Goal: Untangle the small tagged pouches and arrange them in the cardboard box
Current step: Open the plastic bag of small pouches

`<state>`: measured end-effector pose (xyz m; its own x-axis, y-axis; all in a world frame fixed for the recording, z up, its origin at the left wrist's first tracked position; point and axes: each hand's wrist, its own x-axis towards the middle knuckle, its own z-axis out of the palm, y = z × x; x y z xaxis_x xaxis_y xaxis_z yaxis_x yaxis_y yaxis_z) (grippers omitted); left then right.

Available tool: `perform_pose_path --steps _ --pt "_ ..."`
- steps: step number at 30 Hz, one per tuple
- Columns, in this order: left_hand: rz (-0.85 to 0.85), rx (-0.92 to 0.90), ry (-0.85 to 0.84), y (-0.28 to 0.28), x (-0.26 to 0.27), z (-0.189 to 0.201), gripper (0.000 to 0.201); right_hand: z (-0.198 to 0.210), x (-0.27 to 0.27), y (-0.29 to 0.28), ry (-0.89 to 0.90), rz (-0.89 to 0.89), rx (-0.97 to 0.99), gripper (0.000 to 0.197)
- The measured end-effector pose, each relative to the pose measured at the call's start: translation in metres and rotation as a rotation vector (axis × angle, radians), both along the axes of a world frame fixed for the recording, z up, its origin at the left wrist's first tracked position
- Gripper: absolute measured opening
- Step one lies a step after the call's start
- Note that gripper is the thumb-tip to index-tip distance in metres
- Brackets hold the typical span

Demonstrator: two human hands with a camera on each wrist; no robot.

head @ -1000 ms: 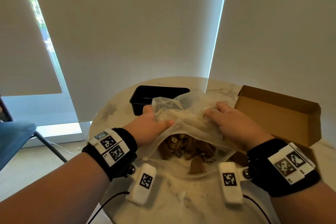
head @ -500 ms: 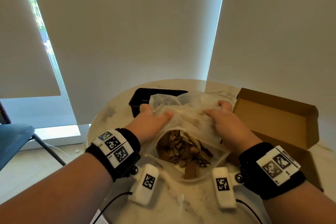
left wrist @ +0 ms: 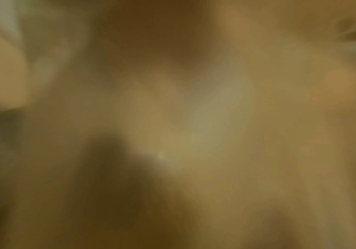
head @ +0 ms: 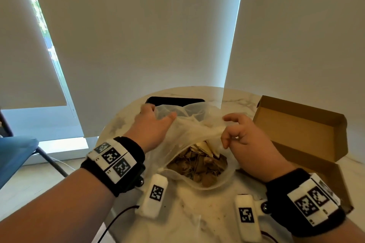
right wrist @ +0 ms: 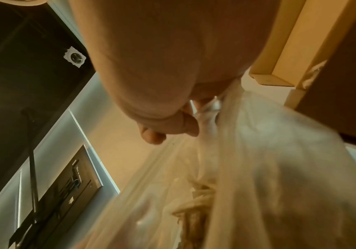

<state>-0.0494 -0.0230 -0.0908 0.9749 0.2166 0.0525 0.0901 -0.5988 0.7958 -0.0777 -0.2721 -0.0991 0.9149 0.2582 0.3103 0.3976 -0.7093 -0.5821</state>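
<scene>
A clear plastic bag (head: 193,130) sits mid-table with a tangle of brown tagged pouches (head: 199,163) inside. My left hand (head: 152,124) holds the bag's upper left rim, fingers over the far edge and thumb on the near side. My right hand (head: 237,134) pinches the bag's right rim with curled fingers; the right wrist view shows those fingers (right wrist: 168,128) beside the plastic bag (right wrist: 258,151). The open cardboard box (head: 300,126) stands at the right, seemingly empty. The left wrist view is a brown blur.
A black plastic tray (head: 173,100) lies behind the bag. The round marble table (head: 197,209) ends just left of my left wrist. A blue chair (head: 15,156) stands at the far left. Blinds hang close behind the table.
Both hands have lifted the bag's rim upward and apart, widening its mouth. My right hand's fingers have curled tighter into a pinch on the plastic.
</scene>
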Motion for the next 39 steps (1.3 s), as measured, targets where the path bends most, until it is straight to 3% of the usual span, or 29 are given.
perform_pose_path --steps 2,4,6,8,13,19,24,33,39 --pt "0.027 0.07 -0.317 -0.005 -0.021 0.017 0.06 -0.002 0.002 0.002 -0.014 -0.02 0.04 0.05" --pt "-0.187 0.094 -0.575 -0.017 -0.049 0.035 0.028 -0.003 0.003 0.004 -0.042 -0.025 0.079 0.051" --pt "-0.555 0.15 -0.48 -0.033 -0.074 0.045 0.007 -0.004 0.004 0.005 -0.064 -0.019 0.085 0.052" --pt "-0.732 0.414 -0.249 -0.049 -0.081 0.038 0.012 -0.004 0.004 0.006 -0.096 -0.001 0.063 0.051" --pt "-0.51 0.806 0.014 -0.068 -0.054 0.006 0.044 -0.005 0.001 0.006 -0.113 0.017 0.016 0.049" --pt "-0.482 0.816 0.024 -0.07 -0.026 -0.006 0.076 -0.012 -0.008 -0.004 -0.008 -0.026 0.043 0.051" --pt "-0.489 0.878 0.075 -0.075 -0.019 -0.008 0.061 -0.016 -0.008 -0.01 -0.002 -0.097 0.144 0.028" --pt "-0.54 1.034 0.115 -0.095 -0.015 -0.001 0.06 -0.019 -0.012 -0.009 -0.077 -0.101 0.21 0.025" --pt "-0.53 1.08 0.102 -0.097 -0.01 -0.004 0.046 -0.022 -0.01 -0.013 -0.073 -0.103 0.238 0.023"
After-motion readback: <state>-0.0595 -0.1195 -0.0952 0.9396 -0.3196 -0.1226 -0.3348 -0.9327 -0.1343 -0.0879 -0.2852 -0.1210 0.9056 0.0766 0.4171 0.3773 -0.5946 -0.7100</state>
